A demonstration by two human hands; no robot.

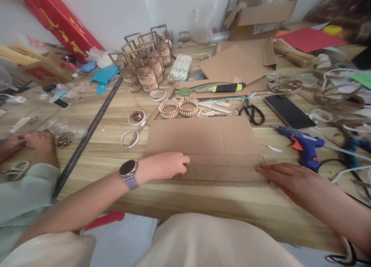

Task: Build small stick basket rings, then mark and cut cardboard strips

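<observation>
A flat sheet of brown cardboard [203, 137] lies on the wooden table [116, 151] in front of me, its near strip folded along a crease. My left hand [165, 165], with a watch on the wrist, rests curled on the left end of that strip, fingertips pressed to the fold. At the strip's right end lies my right hand [285, 176], flat, with the fingers stretched out on the cardboard's edge. Neither hand lifts anything.
A blue glue gun [303, 145], black scissors [252, 113], a phone [288, 111] and a yellow-black knife [227, 87] lie beyond the sheet. Small stick baskets [178, 107] and lanterns [146, 75] stand behind. Another person's hands [27, 141] work at the left by a black ruler [87, 137].
</observation>
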